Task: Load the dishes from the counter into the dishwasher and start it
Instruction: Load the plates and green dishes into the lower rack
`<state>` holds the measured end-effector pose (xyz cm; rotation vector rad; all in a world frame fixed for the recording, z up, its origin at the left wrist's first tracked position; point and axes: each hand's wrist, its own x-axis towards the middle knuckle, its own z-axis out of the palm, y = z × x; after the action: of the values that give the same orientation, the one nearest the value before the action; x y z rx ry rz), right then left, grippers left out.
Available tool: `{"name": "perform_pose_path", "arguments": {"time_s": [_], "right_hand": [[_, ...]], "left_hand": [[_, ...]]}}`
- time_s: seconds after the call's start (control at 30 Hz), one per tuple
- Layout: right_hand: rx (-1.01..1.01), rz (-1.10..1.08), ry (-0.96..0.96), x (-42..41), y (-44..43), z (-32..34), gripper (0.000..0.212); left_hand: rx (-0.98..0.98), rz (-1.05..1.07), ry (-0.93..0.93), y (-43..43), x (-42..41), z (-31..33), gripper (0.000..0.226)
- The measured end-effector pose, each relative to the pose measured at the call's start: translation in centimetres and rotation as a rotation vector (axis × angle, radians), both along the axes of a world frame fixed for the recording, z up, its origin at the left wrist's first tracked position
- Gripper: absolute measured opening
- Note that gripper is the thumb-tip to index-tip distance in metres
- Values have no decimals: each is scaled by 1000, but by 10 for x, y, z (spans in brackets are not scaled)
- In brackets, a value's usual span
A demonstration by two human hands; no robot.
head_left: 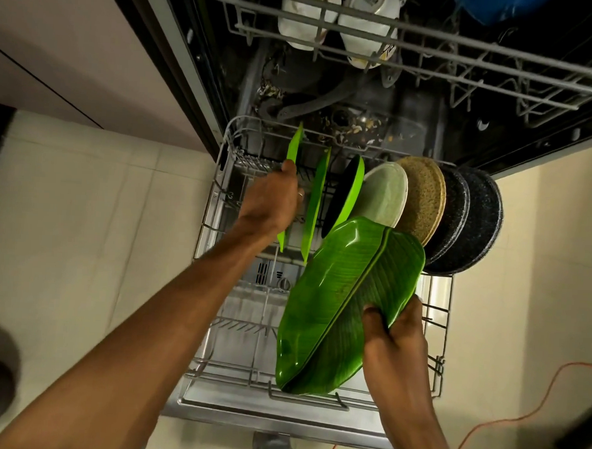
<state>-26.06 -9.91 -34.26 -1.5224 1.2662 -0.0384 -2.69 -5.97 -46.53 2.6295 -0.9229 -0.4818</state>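
The dishwasher's lower rack [208, 219] is pulled out over the open door. My left hand [272, 199] grips a thin green plate [294, 145] standing on edge at the rack's far left. A second thin green plate [317, 198] stands just right of it. My right hand [393, 336] holds a large banana-leaf-shaped green plate [335, 302] by its right edge, tilted above the rack's middle. Behind it stand a green-rimmed dark plate [346, 189], a white plate [385, 194], a tan speckled plate [423, 193] and two black speckled plates [473, 216].
The upper rack [433, 56] is pulled out overhead with two white cups [336, 20] upside down in it. Food scraps lie on the tub floor [354, 124]. An orange cable [503, 420] runs across the tiled floor at right. A cabinet front [74, 51] stands at left.
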Motion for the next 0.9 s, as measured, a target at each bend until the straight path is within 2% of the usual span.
{"name": "perform_pose_path", "arguments": {"time_s": [0.27, 0.43, 0.53, 0.7, 0.77, 0.9], "right_hand": [[23, -9, -17, 3, 9, 0, 18], [56, 10, -54, 0, 12, -2, 20], [60, -1, -57, -3, 12, -6, 20], [29, -15, -43, -1, 10, -7, 18], [34, -8, -51, 1, 8, -4, 20], [6, -2, -57, 1, 6, -1, 20]], "left_hand": [[70, -106, -43, 6, 16, 1, 37], [-20, -57, 74, 11, -6, -11, 33], [5, -27, 126, 9, -10, -21, 32], [23, 0, 295, 11, -17, -35, 38], [20, 32, 305, 12, -17, -37, 43], [140, 58, 301, 16, -11, -30, 58]]}}
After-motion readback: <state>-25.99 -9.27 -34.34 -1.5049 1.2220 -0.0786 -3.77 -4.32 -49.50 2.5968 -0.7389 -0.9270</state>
